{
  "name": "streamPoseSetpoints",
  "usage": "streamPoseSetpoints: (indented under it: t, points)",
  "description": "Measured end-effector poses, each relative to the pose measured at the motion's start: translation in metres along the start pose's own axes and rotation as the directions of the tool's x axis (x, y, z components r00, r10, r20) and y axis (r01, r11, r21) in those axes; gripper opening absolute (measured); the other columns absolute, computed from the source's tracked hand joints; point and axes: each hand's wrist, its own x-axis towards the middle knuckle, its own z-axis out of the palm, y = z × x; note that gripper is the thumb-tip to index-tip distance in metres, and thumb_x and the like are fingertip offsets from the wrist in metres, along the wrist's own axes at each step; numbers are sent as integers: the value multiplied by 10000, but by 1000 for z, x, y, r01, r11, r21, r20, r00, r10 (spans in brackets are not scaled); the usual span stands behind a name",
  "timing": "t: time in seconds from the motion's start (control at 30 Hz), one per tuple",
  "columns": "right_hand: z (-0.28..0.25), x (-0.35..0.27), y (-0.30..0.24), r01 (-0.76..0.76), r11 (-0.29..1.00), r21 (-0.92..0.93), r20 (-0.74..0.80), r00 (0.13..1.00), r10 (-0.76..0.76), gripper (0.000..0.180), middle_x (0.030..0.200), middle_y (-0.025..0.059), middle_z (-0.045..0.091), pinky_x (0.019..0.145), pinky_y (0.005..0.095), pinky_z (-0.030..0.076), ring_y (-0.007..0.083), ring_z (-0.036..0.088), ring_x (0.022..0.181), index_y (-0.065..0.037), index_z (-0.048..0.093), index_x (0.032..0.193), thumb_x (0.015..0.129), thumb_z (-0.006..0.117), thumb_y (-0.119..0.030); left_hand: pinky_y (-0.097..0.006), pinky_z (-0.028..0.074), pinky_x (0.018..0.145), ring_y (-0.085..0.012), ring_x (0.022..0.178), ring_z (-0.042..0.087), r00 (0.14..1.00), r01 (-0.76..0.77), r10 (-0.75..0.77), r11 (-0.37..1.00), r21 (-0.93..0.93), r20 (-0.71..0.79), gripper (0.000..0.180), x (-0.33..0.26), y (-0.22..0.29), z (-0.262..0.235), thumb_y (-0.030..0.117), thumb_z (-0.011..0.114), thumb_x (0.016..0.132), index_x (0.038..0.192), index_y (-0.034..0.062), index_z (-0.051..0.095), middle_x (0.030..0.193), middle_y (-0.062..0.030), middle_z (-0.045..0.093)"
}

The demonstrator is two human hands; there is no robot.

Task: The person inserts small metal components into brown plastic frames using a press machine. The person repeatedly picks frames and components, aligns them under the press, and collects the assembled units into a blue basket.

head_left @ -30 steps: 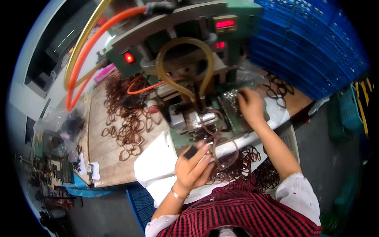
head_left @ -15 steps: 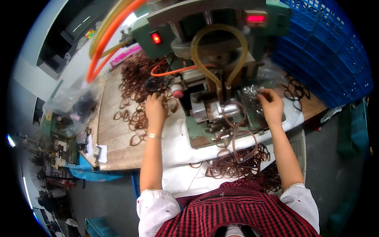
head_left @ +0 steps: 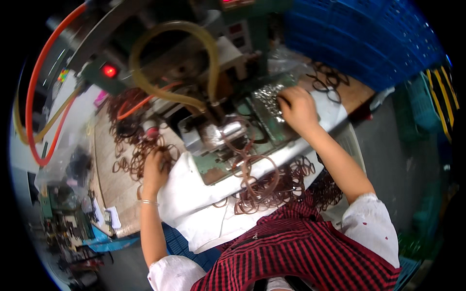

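Observation:
My left hand [head_left: 154, 172] reaches into the edge of a heap of brown eyeglass frames [head_left: 127, 165] on the wooden tabletop; its fingers are blurred. My right hand [head_left: 300, 112] is over a tray of small shiny metal parts [head_left: 266, 103], its thumb and fingers drawn together at the parts. Whatever lies between those fingertips is hidden. Between my hands stands a green press with a metal fixture [head_left: 213, 136]. A brown eyeglass frame [head_left: 268, 180] hangs at the fixture's near side, above another heap of eyeglass frames [head_left: 296, 177].
A looped yellowish hose [head_left: 213, 58] and an orange hose [head_left: 33, 106] hang around the press. Stacked blue crates [head_left: 359, 39] rise at the far right. Dark eyeglass frames [head_left: 330, 80] lie beside them. White sheeting [head_left: 182, 194] covers the table's near edge.
The whole view has turned and shifted. My right hand has moved in over the metal parts, its fingertips lower among them. My left hand is still by the heap of eyeglass frames.

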Motion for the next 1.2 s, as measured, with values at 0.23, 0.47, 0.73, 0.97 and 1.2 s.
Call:
streamPoseSetpoints:
  t: [0.23,0.47,0.73,0.97,1.2]
  points:
    - [-20,-8,-16,-507,750,426,163,858,487,156,872,86,718,728,295,514,190,674,786,-49,736,924,800,726,-144,-298,548,771,-161,869,649,735,-62,-459,688,-723,-500,144,-14,35,-10,121,524,1003,1100,15,542,967,-89,658]
    - [-33,9,-89,-236,641,730,184,972,148,174,911,76,721,761,282,512,169,675,838,-22,725,975,812,687,-68,-261,571,649,-164,775,656,657,-83,-614,519,-851,-438,121,-8,131,-33,191,512,1017,1021,72,491,919,-83,659]
    - [1,12,-134,-310,376,873,253,948,195,392,861,74,695,801,257,470,104,623,842,23,504,1163,817,679,-33,-315,565,681,-193,807,656,606,-534,-365,472,-701,-707,123,34,200,-88,164,519,1008,1035,47,493,920,-106,640]
    - [-7,13,-148,-457,71,887,431,873,228,481,961,102,682,855,237,461,112,608,931,89,411,1274,862,645,5,-329,606,689,-221,798,682,609,-488,-287,599,-635,-739,144,71,203,-93,88,522,988,1083,-2,462,932,-143,657]
    - [-43,3,-149,-352,374,858,344,934,90,502,1213,160,628,1009,321,428,240,583,1199,19,430,1365,877,545,45,-298,534,579,-195,622,644,704,-529,116,744,-409,-700,203,47,223,-70,117,563,967,794,12,543,823,-157,694]
